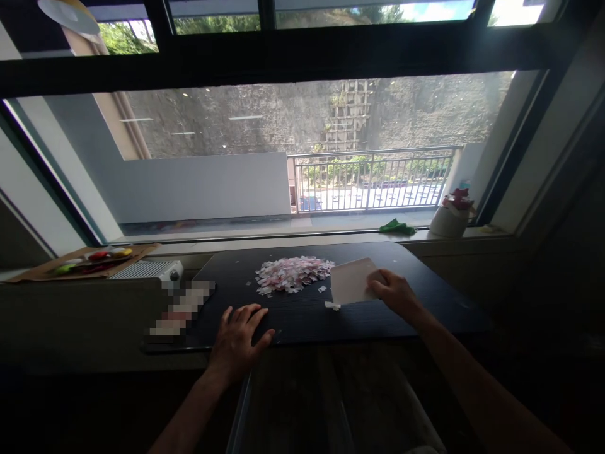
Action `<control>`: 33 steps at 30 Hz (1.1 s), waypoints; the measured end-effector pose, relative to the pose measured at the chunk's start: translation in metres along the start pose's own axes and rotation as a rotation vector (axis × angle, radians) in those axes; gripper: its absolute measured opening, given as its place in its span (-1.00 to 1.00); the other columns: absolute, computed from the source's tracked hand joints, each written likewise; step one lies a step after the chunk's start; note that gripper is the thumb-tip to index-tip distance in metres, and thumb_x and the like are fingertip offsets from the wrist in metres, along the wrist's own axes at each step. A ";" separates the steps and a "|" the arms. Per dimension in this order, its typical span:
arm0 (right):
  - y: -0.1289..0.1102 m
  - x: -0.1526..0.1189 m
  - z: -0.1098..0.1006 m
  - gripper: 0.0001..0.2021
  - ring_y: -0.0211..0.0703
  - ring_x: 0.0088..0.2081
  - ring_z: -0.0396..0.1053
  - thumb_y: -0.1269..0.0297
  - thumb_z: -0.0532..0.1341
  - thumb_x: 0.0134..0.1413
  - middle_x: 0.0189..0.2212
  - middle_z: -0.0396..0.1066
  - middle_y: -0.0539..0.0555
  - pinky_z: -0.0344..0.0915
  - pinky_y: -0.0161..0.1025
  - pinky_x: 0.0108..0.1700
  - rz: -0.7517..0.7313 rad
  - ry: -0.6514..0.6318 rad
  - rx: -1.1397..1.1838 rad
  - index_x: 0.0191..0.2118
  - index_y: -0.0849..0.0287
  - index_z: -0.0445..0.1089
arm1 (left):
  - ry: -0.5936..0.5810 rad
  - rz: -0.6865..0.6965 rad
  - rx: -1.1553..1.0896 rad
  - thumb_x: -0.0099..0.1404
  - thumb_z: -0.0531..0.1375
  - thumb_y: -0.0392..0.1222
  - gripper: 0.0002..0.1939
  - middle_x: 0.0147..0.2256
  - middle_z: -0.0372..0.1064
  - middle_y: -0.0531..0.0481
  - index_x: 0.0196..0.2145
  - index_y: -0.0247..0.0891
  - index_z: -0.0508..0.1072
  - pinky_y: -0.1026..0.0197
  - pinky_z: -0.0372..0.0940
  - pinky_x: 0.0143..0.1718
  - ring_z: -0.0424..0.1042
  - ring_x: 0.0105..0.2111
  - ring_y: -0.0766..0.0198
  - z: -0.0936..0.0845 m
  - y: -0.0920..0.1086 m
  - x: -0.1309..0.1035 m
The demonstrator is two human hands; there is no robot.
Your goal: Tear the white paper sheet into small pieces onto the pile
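Observation:
A heap of small pink and white paper scraps [293, 275] lies on the dark table [302, 321]. My right hand [394, 291] grips the right edge of a flat, whitish rectangular sheet [352, 281], card or thin plastic, I cannot tell which. It is tilted up just right of the heap. By its lower left corner lie a few loose scraps [333, 306]. My left hand [241, 334] rests at the table's near edge, fingers spread and holding nothing, in front of the heap.
A blurred-out flat item [184, 309] lies on the table's left end. Beyond are a white radiator-like unit [151, 272] and a brown board with colourful pieces [85, 260]. The windowsill carries a green cloth [397, 227] and a white pot [449, 219]. Something see-through [293, 403] stands below the near edge.

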State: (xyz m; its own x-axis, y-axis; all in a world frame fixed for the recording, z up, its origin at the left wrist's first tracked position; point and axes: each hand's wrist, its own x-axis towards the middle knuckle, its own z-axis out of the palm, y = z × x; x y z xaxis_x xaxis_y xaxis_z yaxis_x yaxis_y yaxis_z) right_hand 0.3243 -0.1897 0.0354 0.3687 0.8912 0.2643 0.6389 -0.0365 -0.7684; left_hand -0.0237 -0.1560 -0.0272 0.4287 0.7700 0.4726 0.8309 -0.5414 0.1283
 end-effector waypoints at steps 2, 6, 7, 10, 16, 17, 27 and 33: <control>0.004 0.000 -0.005 -0.85 -0.20 -0.49 0.30 0.26 0.10 -0.12 -0.55 0.38 0.01 0.15 -0.31 -0.49 0.025 0.016 -0.003 -0.44 0.17 0.38 | -0.007 -0.005 0.003 0.25 0.04 0.06 -0.57 0.01 0.35 -0.10 0.00 -0.13 0.39 -0.24 -0.08 0.18 0.28 0.03 0.03 -0.001 0.001 0.000; 0.006 0.005 -0.005 -0.82 -0.17 -0.46 0.34 0.22 0.12 -0.10 -0.50 0.41 0.05 0.19 -0.31 -0.48 0.051 0.072 0.045 -0.38 0.18 0.38 | -0.014 -0.007 0.004 0.25 0.03 0.07 -0.58 0.01 0.36 -0.09 -0.01 -0.11 0.38 -0.22 -0.08 0.18 0.28 0.04 0.05 -0.001 0.001 0.000; 0.005 0.008 -0.002 -0.80 -0.16 -0.44 0.35 0.20 0.11 -0.08 -0.46 0.42 0.07 0.21 -0.30 -0.47 0.045 0.064 0.074 -0.35 0.19 0.38 | -0.014 -0.008 0.006 0.25 0.03 0.08 -0.58 0.01 0.36 -0.09 -0.01 -0.11 0.38 -0.22 -0.07 0.18 0.28 0.04 0.06 -0.001 0.001 0.000; 0.003 0.013 0.004 -0.80 -0.15 -0.43 0.36 0.19 0.10 -0.05 -0.45 0.43 0.10 0.22 -0.30 -0.46 0.010 0.047 0.046 -0.37 0.19 0.37 | -0.016 -0.014 0.013 0.25 0.04 0.08 -0.58 0.01 0.36 -0.09 0.00 -0.11 0.38 -0.22 -0.07 0.18 0.28 0.04 0.05 -0.001 0.001 0.000; 0.012 0.004 -0.024 -0.86 -0.20 -0.52 0.31 0.29 0.12 -0.13 -0.56 0.39 0.03 0.18 -0.32 -0.50 0.101 -0.010 -0.121 -0.44 0.17 0.39 | -0.011 0.002 0.025 0.26 0.03 0.07 -0.58 0.02 0.35 -0.09 0.00 -0.13 0.38 -0.20 -0.07 0.18 0.28 0.04 0.06 0.000 0.001 0.000; 0.012 0.001 -0.029 -0.85 -0.21 -0.53 0.31 0.28 0.12 -0.13 -0.56 0.39 0.03 0.19 -0.33 -0.51 0.116 -0.048 -0.093 -0.43 0.18 0.40 | -0.011 0.005 0.029 0.26 0.03 0.07 -0.58 0.02 0.35 -0.10 0.00 -0.13 0.38 -0.19 -0.07 0.19 0.28 0.05 0.07 0.001 0.001 0.000; 0.008 -0.005 -0.023 -0.86 -0.25 -0.50 0.31 0.29 0.14 -0.15 -0.53 0.39 0.02 0.20 -0.37 -0.51 0.095 -0.087 -0.037 -0.43 0.19 0.39 | -0.013 0.018 0.058 0.28 0.01 0.07 -0.57 0.03 0.34 -0.11 0.01 -0.13 0.36 -0.19 -0.08 0.18 0.27 0.05 0.08 0.001 -0.001 -0.001; 0.025 -0.007 -0.040 -0.83 -0.23 -0.49 0.34 0.27 0.16 -0.15 -0.50 0.42 0.04 0.25 -0.36 -0.53 0.166 -0.053 0.117 -0.38 0.19 0.41 | -0.024 0.013 0.056 0.27 0.02 0.07 -0.55 0.03 0.34 -0.12 0.02 -0.17 0.37 -0.20 -0.07 0.18 0.27 0.05 0.06 0.002 -0.001 0.000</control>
State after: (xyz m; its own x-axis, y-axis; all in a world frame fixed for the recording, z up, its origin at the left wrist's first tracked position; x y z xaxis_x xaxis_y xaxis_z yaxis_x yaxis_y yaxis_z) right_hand 0.3649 -0.2147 0.0384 0.4241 0.9001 0.0995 0.4885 -0.1348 -0.8621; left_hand -0.0241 -0.1549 -0.0291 0.4475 0.7710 0.4531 0.8434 -0.5323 0.0727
